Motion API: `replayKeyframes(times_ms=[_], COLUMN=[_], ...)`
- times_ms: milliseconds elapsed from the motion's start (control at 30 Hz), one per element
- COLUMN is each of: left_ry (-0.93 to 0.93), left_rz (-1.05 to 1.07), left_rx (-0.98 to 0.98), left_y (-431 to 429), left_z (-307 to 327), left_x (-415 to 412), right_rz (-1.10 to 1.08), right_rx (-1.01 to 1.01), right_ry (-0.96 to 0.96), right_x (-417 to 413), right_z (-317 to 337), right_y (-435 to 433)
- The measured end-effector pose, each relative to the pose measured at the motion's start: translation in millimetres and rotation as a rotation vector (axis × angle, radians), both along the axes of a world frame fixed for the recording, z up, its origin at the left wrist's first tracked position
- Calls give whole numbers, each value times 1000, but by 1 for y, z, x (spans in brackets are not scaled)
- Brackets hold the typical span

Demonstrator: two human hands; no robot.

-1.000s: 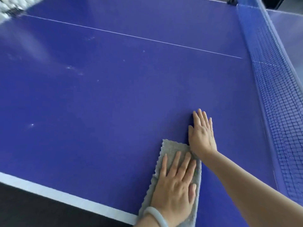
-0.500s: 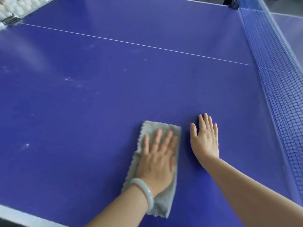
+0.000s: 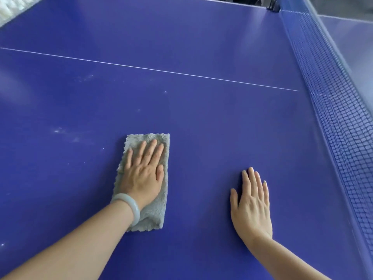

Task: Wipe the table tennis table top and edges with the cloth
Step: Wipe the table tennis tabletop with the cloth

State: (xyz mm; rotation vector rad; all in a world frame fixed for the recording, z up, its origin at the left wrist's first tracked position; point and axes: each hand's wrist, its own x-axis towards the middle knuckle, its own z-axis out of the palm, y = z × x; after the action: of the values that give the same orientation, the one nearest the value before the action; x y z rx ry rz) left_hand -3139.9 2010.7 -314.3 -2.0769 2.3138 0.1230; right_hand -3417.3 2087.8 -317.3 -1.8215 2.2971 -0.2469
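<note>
A folded grey cloth [image 3: 159, 217] lies flat on the blue table tennis table top [image 3: 201, 122], left of centre in the head view. My left hand [image 3: 142, 172], with a pale bangle on the wrist, presses flat on the cloth with straight fingers. To its right, my right hand [image 3: 252, 205] rests palm down on the bare table, fingers straight and together, apart from the cloth. Pale dusty smudges [image 3: 66, 134] mark the surface left of the cloth.
The net [image 3: 339, 118] runs along the right side, from the far corner clamp [image 3: 272, 6] toward me. A thin white centre line [image 3: 153, 69] crosses the table. The far edge [image 3: 222, 1] shows at the top. Something white [image 3: 10, 7] lies beyond the far left corner.
My left hand has slid the cloth away from the near edge and to the left, farther onto the table. My right hand stays flat on the surface, now wider apart from the cloth.
</note>
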Motion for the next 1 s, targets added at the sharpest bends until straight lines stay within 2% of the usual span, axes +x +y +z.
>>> replayKeyframes(times_ms=[267,433,533,633,800,867,933,1000], left_ry=[32,49,62,67,-10,-35,-1,48], left_rz=[-19,-34,-46,-58,-299,-226,-37,-32], left_rx=[4,11,-5,-9,-38,-52,-71,-71], left_y=[-1,-1,-3,0,-18,-32,-40,-37], left_z=[7,5,5,5,5,5,7,8], left_x=[-6,-4,-4,-4,37,50,35,-7], right_rz=[-33,-182,-239,-234,-238,-242,-253,-259], right_rx=[-39,-92,-27,69,34,38,33,25], right_ry=[33,-18,-55,13,-53,-66,-51,-51], right_x=[8,-8,-10,8,2,3,6,6], right_z=[6,19,17,4,-1,-1,-1,0], right_y=[-6,-74,-129,-148,-144,-145,-146,-146])
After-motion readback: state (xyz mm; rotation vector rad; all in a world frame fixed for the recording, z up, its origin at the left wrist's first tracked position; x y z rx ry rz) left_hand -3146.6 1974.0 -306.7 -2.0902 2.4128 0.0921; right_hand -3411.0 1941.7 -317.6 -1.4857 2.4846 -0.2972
